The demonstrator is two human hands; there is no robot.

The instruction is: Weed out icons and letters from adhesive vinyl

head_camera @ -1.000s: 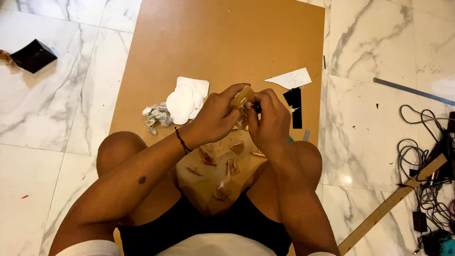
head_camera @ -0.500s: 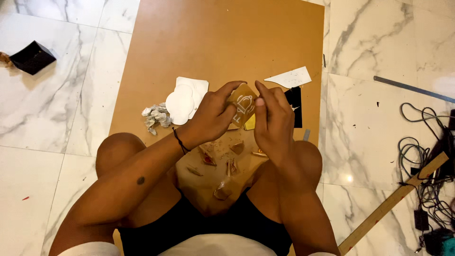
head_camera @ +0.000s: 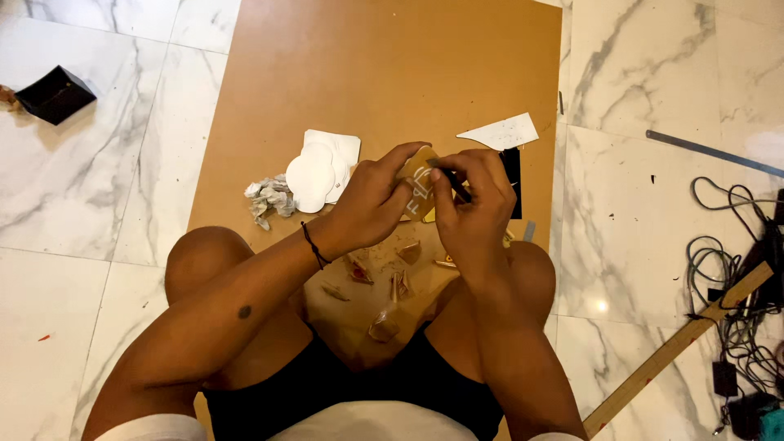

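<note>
1. Crumpled paper wad [head_camera: 269, 198] and white cutouts [head_camera: 314, 174] lie left on the brown board [head_camera: 392, 73].
2. Left hand [head_camera: 371, 204] grips the tan cardboard piece [head_camera: 418, 186], held above the lap.
3. Right hand [head_camera: 474, 204] is pinched shut on a dark thin tool [head_camera: 456, 186] touching that piece.

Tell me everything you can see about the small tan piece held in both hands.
The tan piece looks like thin cardboard or wood, flat, with a rounded top edge and pale cut lines on its face. It is held tilted above the brown board, over the lap. The left hand grips its left side; the right hand covers its right part, pressing a thin dark tool against it.
</note>
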